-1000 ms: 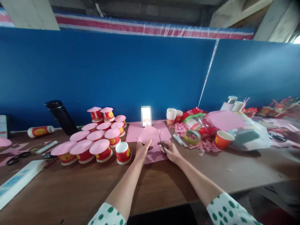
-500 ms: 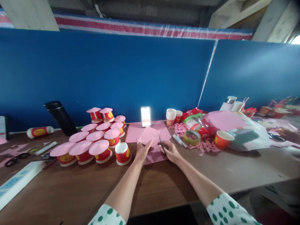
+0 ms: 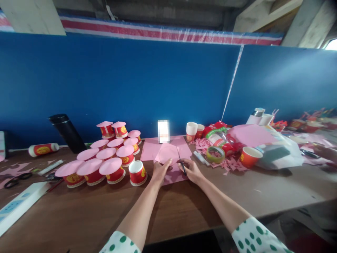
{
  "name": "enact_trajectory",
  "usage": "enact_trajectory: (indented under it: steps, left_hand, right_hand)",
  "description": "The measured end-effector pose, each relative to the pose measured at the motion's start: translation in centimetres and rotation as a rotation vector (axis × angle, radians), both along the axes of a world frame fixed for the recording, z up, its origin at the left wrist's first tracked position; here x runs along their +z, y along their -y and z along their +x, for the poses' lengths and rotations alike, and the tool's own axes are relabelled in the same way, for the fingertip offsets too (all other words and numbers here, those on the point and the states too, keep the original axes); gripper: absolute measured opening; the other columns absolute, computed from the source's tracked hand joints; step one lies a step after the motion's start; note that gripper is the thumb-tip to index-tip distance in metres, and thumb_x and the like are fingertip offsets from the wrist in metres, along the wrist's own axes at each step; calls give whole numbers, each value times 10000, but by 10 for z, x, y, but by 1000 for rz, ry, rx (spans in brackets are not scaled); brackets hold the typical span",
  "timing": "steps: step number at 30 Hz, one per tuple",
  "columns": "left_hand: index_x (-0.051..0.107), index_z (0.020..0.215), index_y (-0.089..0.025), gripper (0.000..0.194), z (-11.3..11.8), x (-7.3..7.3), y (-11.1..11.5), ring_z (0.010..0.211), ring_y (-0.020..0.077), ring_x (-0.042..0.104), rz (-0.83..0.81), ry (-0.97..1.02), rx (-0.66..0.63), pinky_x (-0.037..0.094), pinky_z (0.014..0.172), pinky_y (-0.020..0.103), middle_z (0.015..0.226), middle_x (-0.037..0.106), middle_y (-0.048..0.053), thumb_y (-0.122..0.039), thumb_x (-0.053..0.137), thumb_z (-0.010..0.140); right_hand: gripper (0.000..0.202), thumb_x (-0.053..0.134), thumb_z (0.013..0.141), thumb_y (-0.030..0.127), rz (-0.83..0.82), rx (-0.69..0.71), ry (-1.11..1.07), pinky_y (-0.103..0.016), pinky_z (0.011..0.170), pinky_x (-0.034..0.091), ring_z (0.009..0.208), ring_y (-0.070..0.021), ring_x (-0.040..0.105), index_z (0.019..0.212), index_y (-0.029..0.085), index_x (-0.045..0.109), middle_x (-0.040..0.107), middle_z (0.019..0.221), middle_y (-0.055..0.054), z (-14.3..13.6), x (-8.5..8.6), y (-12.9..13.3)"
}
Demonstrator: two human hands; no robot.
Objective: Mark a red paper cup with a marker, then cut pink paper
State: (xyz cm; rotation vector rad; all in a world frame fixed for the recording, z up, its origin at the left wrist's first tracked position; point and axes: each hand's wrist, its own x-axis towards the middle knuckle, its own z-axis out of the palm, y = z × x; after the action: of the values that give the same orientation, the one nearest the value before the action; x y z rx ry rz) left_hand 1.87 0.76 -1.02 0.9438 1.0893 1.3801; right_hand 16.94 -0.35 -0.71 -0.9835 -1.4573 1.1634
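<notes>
My left hand (image 3: 161, 170) pinches the near edge of a piece of pink paper (image 3: 168, 153), with the thumb on top. A round outline shows on that piece. In my right hand (image 3: 192, 171) is a pair of scissors (image 3: 182, 166), its blades pointing away from me along the paper's right side. More pink sheets (image 3: 150, 148) lie flat on the table beneath both hands. A red paper cup (image 3: 138, 173) without a cover stands left of my left hand. Beside it are several red cups topped with pink paper cones (image 3: 112, 166).
A black bottle (image 3: 67, 133) leans at the left, behind a white power strip (image 3: 22, 202). At the right are stacked cups (image 3: 191, 131), a roll of tape (image 3: 215, 154), pink scraps (image 3: 234, 163), a cup (image 3: 250, 157) and a plastic bag (image 3: 283, 151). A blue partition (image 3: 147, 84) closes off the back.
Both hands, the paper and the scissors stay almost in place. The whole view has shifted very slightly. At the far right edge, a dark blurred shape, perhaps a hand, has come into view.
</notes>
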Motion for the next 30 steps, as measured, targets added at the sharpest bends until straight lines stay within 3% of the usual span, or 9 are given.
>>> enact_trajectory:
  steps: [6, 30]
  left_hand:
    - [660, 787, -82, 432, 0, 0, 0, 522, 116, 582, 22, 15, -13, 503, 516, 228, 640, 645, 63, -410, 757, 523]
    - [654, 704, -74, 392, -1, 2, 0, 479, 108, 567, 14, 21, -6, 490, 476, 220, 578, 628, 48, -408, 755, 526]
  right_hand:
    - [358, 679, 650, 416, -19, -8, -1, -192, 427, 324, 465, -72, 419, 839, 121, 608, 486, 538, 39, -1, 3, 2]
    - [378, 667, 653, 442, -10, -17, 19, -191, 419, 316, 455, -70, 411, 844, 122, 610, 492, 530, 38, -1, 5, 3]
